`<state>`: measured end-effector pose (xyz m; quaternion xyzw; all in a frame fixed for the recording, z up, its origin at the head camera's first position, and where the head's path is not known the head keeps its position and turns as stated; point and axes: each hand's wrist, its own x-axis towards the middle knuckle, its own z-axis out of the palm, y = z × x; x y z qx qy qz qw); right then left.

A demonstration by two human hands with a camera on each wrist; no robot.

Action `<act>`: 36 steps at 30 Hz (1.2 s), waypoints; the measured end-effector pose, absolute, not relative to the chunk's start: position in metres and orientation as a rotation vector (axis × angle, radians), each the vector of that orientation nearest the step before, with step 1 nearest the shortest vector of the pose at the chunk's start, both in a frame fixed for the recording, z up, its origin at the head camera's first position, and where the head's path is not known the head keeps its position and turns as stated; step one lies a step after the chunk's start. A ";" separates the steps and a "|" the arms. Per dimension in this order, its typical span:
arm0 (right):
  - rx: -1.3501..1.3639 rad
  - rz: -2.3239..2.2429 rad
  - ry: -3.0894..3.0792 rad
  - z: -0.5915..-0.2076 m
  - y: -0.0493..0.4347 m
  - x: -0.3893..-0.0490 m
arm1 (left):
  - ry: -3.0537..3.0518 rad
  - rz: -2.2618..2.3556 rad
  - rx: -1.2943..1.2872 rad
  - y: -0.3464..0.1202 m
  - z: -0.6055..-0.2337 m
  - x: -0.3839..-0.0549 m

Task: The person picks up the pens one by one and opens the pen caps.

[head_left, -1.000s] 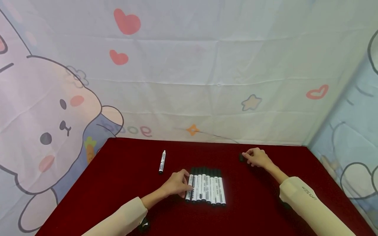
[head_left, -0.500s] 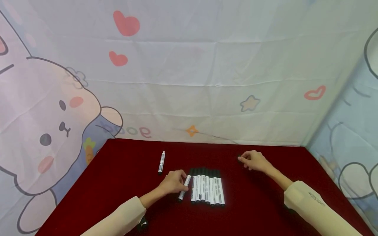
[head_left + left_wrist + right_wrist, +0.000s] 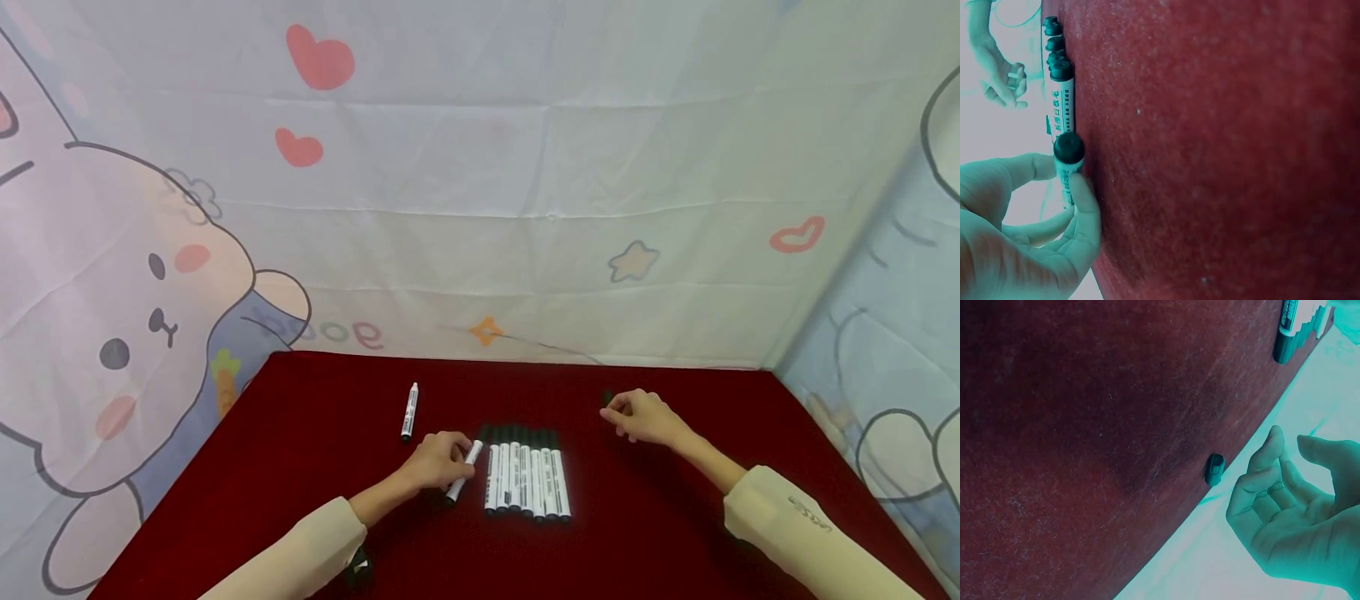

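Note:
A white marker (image 3: 465, 473) with black ends is pinched between the thumb and fingers of my left hand (image 3: 438, 461), tilted and a little apart from the row. The left wrist view shows its black end (image 3: 1069, 148) toward the camera. Just right of it, several white markers (image 3: 527, 482) with black caps lie side by side. My right hand (image 3: 643, 417) hovers at the right with loosely bent fingers, thumb and forefinger apart in the right wrist view, holding nothing. Close by, a loose black cap (image 3: 1214, 470) lies on the cloth, partly visible beyond the fingers in the head view.
A lone uncapped marker (image 3: 409, 412) with a pale tip lies behind my left hand. Dark red cloth (image 3: 300, 467) covers the table, and a printed curtain (image 3: 555, 167) hangs along its back edge. A dark object (image 3: 360, 567) shows under the left sleeve.
My left hand has drawn the leftmost marker away from the row, to the left, and it now tilts. My right hand has moved off the black cap, slightly toward me.

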<state>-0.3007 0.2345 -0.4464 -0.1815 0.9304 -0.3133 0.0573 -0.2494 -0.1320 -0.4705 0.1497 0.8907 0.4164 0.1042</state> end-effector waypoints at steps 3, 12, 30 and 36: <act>-0.548 -0.944 2.808 -0.446 0.234 -0.298 | 2.596 1.272 0.352 -0.134 -0.470 -0.250; -0.578 -0.970 2.761 -0.446 0.233 -0.288 | 2.462 1.382 0.283 -0.145 -0.464 -0.254; -0.794 -0.981 2.599 -0.438 0.206 -0.268 | 2.425 1.312 0.665 -0.144 -0.445 -0.268; -0.869 -1.002 2.505 -0.440 0.199 -0.263 | 2.425 1.215 0.878 -0.139 -0.451 -0.262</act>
